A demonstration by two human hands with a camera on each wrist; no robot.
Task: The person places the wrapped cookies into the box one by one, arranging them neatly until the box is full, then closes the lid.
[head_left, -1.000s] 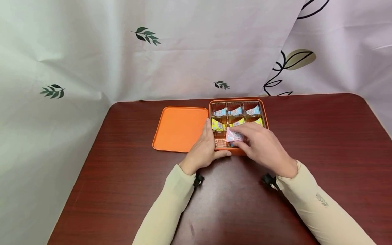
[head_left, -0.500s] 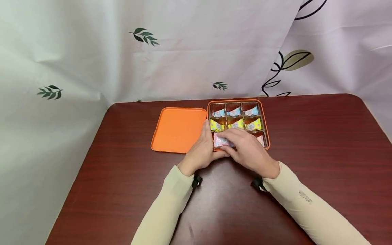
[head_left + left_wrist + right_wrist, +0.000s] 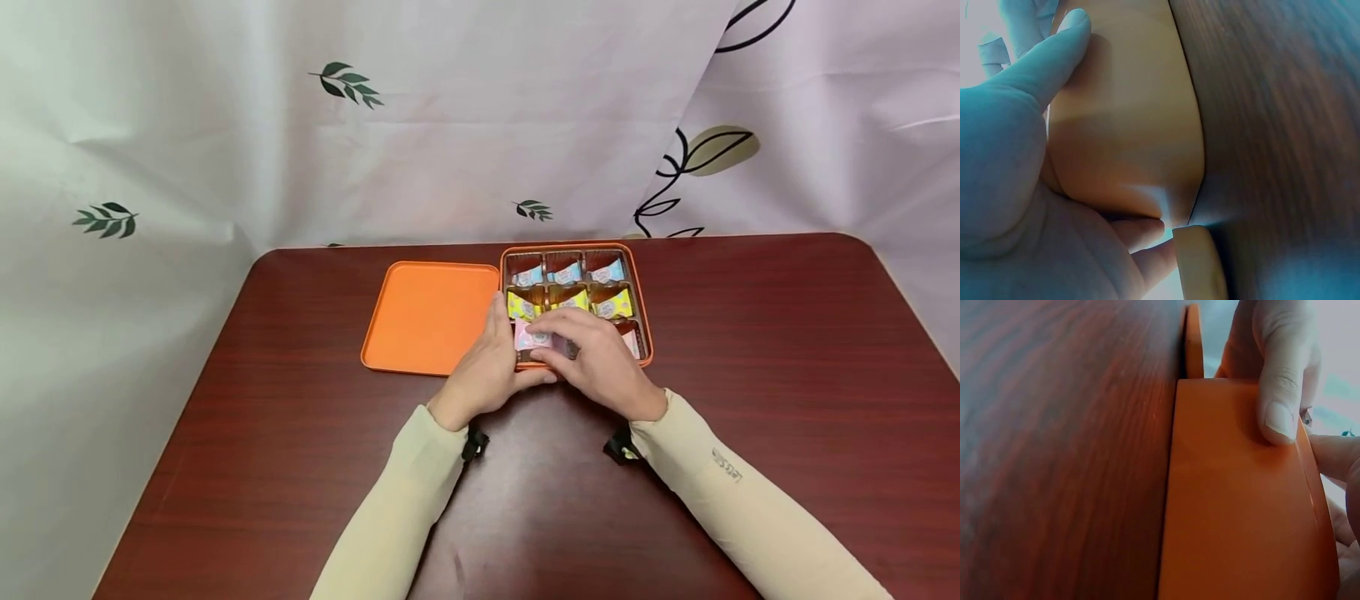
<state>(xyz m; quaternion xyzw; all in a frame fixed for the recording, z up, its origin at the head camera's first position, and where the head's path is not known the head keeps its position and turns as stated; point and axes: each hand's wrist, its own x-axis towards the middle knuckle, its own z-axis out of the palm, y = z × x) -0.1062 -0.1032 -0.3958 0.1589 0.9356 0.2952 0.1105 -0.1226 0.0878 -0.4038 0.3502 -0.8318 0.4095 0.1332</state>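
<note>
An orange box (image 3: 1235, 487) with a divided tray stands at the table's back. Thumb along its front wall and straight fingers along its left side, my left hand (image 3: 478, 371) braces the front left corner. My right hand (image 3: 596, 362) is over the front row, pinching a pink wrapped candy (image 3: 522, 335) at the front left compartment. Whether the candy touches the tray's bottom I cannot tell. Blue candies (image 3: 606, 271) fill the back row and yellow candies (image 3: 613, 305) the middle row. Another pink candy (image 3: 632, 342) shows at front right. My right hand hides the front middle compartment.
The orange lid (image 3: 429, 318) lies flat, against or very near the box's left side. Dark red wood table (image 3: 757, 350) extends around both. Behind it hangs a white curtain (image 3: 435, 158) with leaf prints.
My right hand has carried the pink candy leftward and down to the front left compartment. The left hand has stayed at the corner. The whole view has shifted slightly.
</note>
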